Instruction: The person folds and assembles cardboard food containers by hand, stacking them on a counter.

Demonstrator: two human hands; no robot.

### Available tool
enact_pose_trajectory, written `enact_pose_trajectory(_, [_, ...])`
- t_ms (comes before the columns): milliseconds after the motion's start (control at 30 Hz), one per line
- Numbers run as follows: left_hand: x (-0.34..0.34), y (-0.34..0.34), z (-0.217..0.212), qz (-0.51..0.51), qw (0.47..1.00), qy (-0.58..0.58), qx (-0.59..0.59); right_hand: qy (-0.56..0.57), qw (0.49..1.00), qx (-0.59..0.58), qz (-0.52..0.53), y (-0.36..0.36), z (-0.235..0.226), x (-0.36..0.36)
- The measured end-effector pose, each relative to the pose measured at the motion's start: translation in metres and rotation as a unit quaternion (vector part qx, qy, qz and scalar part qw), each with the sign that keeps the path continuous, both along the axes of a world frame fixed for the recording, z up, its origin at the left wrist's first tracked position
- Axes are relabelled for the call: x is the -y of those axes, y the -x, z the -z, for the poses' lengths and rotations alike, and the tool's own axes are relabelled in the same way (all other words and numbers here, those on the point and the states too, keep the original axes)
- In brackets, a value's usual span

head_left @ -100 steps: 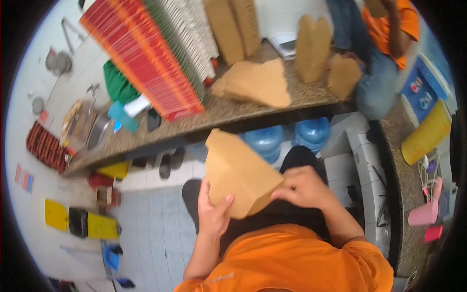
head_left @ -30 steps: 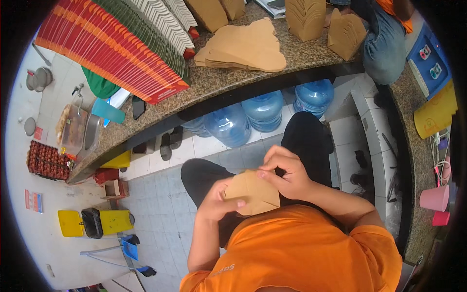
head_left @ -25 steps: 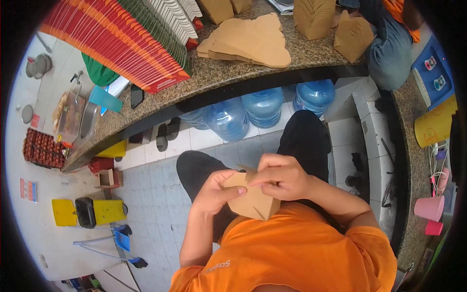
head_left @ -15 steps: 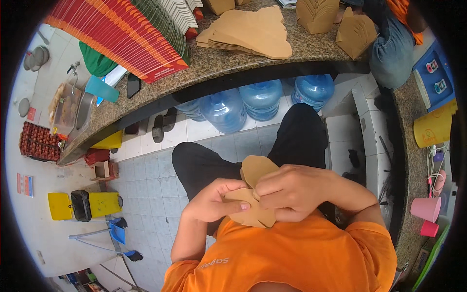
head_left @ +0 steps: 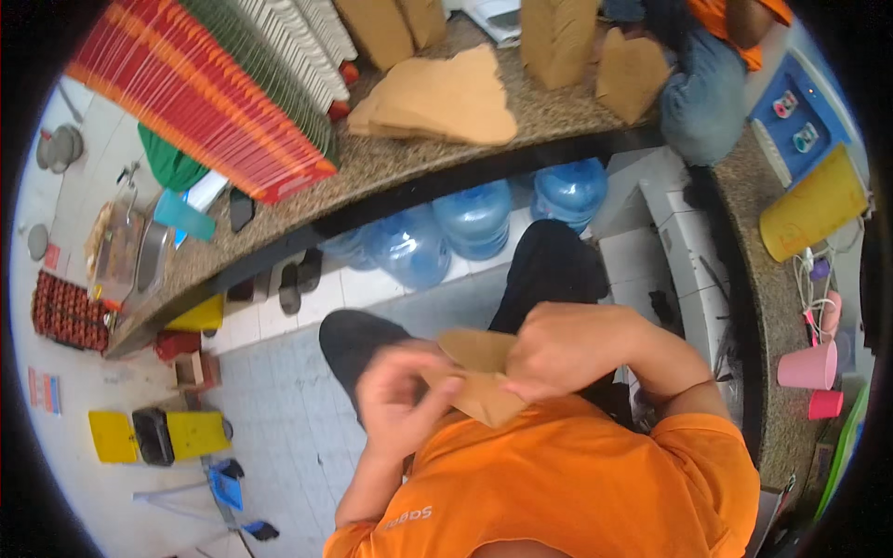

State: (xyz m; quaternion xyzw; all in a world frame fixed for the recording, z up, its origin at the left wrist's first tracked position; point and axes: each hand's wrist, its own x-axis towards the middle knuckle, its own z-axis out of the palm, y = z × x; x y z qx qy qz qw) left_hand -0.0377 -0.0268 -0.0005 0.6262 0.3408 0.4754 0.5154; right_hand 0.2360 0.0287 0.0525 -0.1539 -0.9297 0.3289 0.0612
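Note:
Over my lap I hold a brown cardboard food carton (head_left: 486, 398), partly folded, between both hands. My left hand (head_left: 402, 392) is pinched on its left edge, thumb over the near panel; motion blurs its fingers a little. My right hand (head_left: 575, 349) is closed on the carton's right side, its fingertips at the edge. A panel of the carton stands up on the far side, between the hands. On the counter ahead lies a stack of flat cardboard blanks (head_left: 446, 98). Beyond its right end stand nested folded cartons (head_left: 558, 42) and another brown carton group (head_left: 633, 74).
The granite counter (head_left: 372, 181) carries a tall red-and-green stack of printed boxes (head_left: 209, 88) at left. Blue water jugs (head_left: 409, 246) stand beneath it. A side counter at right holds a yellow container (head_left: 809, 209) and pink cup (head_left: 807, 365). Another person's knee (head_left: 702, 107) shows at far right.
My view has shifted and turned slightly. The carton's panels have been bent further together, my right hand has tilted over its right edge, and my left fingers have moved at its left side.

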Motion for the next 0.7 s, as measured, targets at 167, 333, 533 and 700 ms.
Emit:
enact_pose_trajectory(167, [-0.029,-0.008,0.021,-0.081,0.916,0.189,0.344,-0.087,0.949,-0.265,0.147,0.010,0.010,-0.013])
enact_pose_trajectory(333, [-0.030,-0.008,0.030,0.213,0.742,0.336,0.540,-0.247,0.895,-0.270,0.256,-0.017,-0.022,-0.054])
enact_pose_trajectory(533, [-0.038,0.011,0.031,0.118,0.701,0.310,0.631,-0.605,0.559,-0.082,0.561,-0.206,-0.045,-0.188])
enact_pose_trajectory(700, [-0.038,0.009,0.012,0.110,0.744,0.296,0.588,-0.447,0.713,0.086,0.534,-0.219,-0.046,-0.175])
